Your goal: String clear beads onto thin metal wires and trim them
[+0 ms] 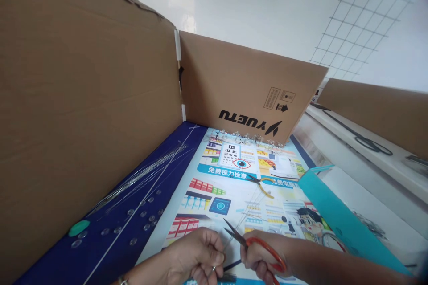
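Head view: thin, straight silvery wires [246, 212], pinched in the left hand [199, 254], extend over a glossy printed sheet [200, 205], near parted dark blades of orange-handled scissors [248, 243]; the right hand [259, 257] curls round the handles. Step, judged: trimming; next move calls for strands between blades. Beyond: yellow-handled metal pliers [259, 181]. Leftward: clear, rounded plastic-looking beads [133, 241].

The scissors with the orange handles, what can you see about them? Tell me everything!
The scissors have smooth orange-red handles, which look like plastic, and dark, pointed blades that look like metal. The blades are slightly open, pointing up and to the left in the picture. The right hand grips the handles and hides part of them. They're held over the colourful printed sheet. I can't tell whether anything touches the blades.
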`<state>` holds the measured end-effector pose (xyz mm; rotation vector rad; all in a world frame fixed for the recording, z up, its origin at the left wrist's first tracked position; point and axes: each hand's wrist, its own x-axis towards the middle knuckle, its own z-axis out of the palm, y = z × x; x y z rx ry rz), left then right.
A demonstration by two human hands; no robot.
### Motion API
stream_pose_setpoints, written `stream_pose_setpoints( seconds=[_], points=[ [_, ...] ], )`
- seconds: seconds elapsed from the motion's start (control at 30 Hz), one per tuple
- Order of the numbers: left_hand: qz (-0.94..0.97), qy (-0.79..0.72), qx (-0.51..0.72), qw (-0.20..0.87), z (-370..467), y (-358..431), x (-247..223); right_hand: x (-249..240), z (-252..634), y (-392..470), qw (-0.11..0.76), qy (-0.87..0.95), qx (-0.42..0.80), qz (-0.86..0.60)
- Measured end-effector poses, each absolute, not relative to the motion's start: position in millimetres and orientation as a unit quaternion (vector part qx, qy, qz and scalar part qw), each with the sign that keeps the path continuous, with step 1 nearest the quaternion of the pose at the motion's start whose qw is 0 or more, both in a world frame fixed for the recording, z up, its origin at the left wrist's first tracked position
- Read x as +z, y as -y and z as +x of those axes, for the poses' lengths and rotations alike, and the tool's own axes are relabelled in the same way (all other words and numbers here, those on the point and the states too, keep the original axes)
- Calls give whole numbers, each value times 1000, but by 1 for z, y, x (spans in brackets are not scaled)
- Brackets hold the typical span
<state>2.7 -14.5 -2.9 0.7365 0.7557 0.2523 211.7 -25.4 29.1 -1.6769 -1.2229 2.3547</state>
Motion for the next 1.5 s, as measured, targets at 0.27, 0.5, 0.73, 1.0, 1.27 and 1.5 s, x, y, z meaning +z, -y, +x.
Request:
stream_pose_setpoints(
  seconds=[0.27,0.5,0.73,1.0,1.27,1.5],
  points=[
    [352,-357,123,857,3,14,-3,27,215,26,1,390,752,-531],
    [354,-372,128,849,4,16,-3,19,218,28,4,392,756,-524],
    [362,-377,117,844,5,17,-1,27,216,30,6,373,769,-519],
    [361,-381,114,843,4,18,-2,42,208,34,-3,411,728,-548],
    [364,-369,119,847,2,19,0,30,208,38,-18,447,653,-611],
    [391,-360,110,840,-3,16,1,30,217,36,-18,452,694,-560]
  ],
)
